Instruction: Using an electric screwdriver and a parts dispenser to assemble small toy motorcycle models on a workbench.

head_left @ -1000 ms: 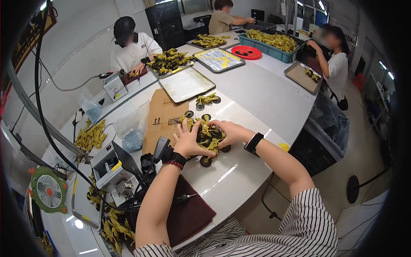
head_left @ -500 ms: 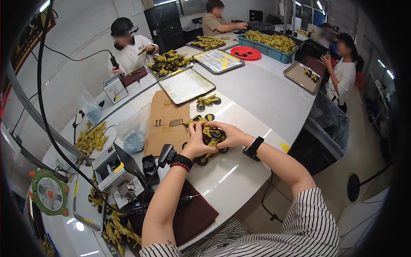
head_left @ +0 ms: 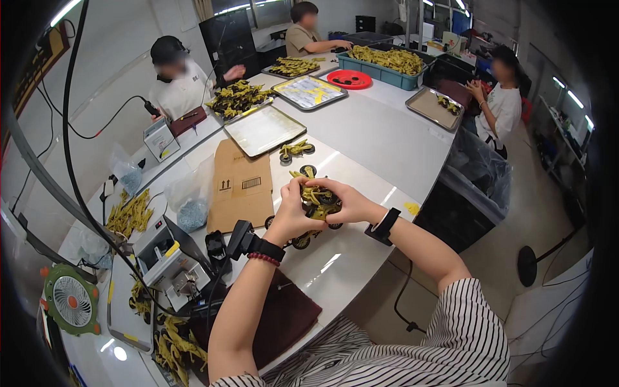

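Between my two hands is a small cluster of olive-yellow toy motorcycles (head_left: 317,195) with black wheels. My left hand (head_left: 291,216) presses on its left side, fingers curled over the top. From the right, my right hand (head_left: 350,208) closes on the same cluster, with thumb and fingers bent around it. My fingers hide part of the bodies, and I cannot tell how many motorcycles are in my grip. Some wheels poke out below and beside my hands, close to the white table (head_left: 361,248). Farther off stands one single toy motorcycle (head_left: 296,150).
A flattened cardboard piece (head_left: 242,193) and a bag of blue bits (head_left: 191,213) lie left. Beyond are a metal tray (head_left: 265,131), a heap of yellow parts (head_left: 237,99) and a teal bin (head_left: 380,77). A maroon mat (head_left: 284,309) is near my left forearm. Three co-workers surround the table.
The view has shifted, so the table appears slightly farther left. My hands stay around the motorcycles. The left co-worker now has an open hand out; the right co-worker's hands are lower.
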